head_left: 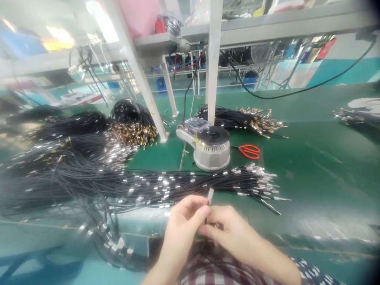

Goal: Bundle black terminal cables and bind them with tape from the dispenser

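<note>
Just in front of the long bundle of black cables (190, 186) on the green desk (311, 166), the left hand (184, 221) pinches a thin cable (209, 196), its silver tip pointing up. The right hand (228, 227) touches it, fingers closed on the same cable. Behind the bundle stands a grey tape dispenser (211, 147), red scissors (249, 151) to its right.

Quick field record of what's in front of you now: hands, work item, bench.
left hand: pinches a thin cable with a silver tip
right hand: fingers closed on the same cable, touching the left
cable bundle: lies across the green bench, beyond the hands
tape dispenser: behind the bundle
scissors: right of the dispenser
</note>
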Tool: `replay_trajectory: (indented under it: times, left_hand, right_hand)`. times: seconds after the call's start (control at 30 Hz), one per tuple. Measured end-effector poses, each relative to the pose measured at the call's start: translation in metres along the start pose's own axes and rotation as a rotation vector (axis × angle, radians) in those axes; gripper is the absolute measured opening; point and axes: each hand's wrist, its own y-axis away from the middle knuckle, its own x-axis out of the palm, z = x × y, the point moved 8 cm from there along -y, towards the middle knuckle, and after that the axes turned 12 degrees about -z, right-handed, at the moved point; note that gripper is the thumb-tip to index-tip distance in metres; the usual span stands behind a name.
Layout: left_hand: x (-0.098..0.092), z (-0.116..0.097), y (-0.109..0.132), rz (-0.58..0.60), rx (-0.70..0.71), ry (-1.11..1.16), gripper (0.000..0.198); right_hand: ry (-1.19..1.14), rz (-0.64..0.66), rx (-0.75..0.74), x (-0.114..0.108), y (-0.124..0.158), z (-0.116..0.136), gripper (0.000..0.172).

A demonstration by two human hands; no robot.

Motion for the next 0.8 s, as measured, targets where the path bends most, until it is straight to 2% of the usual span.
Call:
replay_trajectory:
  times: [0.13, 0.27, 0.3, 0.37, 0.4, 0.47, 0.57, 0.67, 0.8]
  left_hand:
    - [0.005, -0.001, -0.001, 0.019, 0.029, -0.061, 0.008]
    - [0.001, -0.007, -0.005, -0.016, 0.059, -0.017, 0.014]
    - [0.0, -0.008, -0.005, -0.017, 0.062, 0.004, 0.015]
    - [0.0, -0.009, -0.006, -0.011, 0.058, 0.034, 0.017]
    - [0.0, -0.009, -0.006, -0.007, 0.052, 0.042, 0.018]
    - [0.0, -0.008, -0.007, -0.012, 0.043, 0.059, 0.018]
    - [-0.001, -0.005, -0.008, -0.027, 0.03, 0.1, 0.019]
    - [-0.005, -0.003, -0.008, -0.053, 0.023, 0.142, 0.022]
    - [-0.009, 0.0, -0.01, -0.049, 0.006, 0.185, 0.025]
  right_hand:
    - [0.005, 0.002, -0.004, -0.005, 0.003, 0.003, 0.017]
    - [0.16, 0.138, 0.066, -0.027, 0.003, 0.001, 0.02]
    - [0.196, 0.11, 0.071, -0.039, -0.002, 0.001, 0.022]
    - [0.201, -0.082, 0.072, -0.068, -0.021, 0.004, 0.022]
    - [0.13, -0.184, 0.081, -0.079, -0.032, 0.005, 0.018]
    - [-0.211, -0.357, 0.213, -0.09, -0.056, -0.004, 0.014]
    - [-0.382, -0.394, 0.282, -0.075, -0.093, -0.012, 0.027]
    - [-0.513, -0.414, 0.346, -0.057, -0.12, -0.016, 0.02]
    - [-0.647, -0.428, 0.411, -0.049, -0.138, -0.018, 0.023]
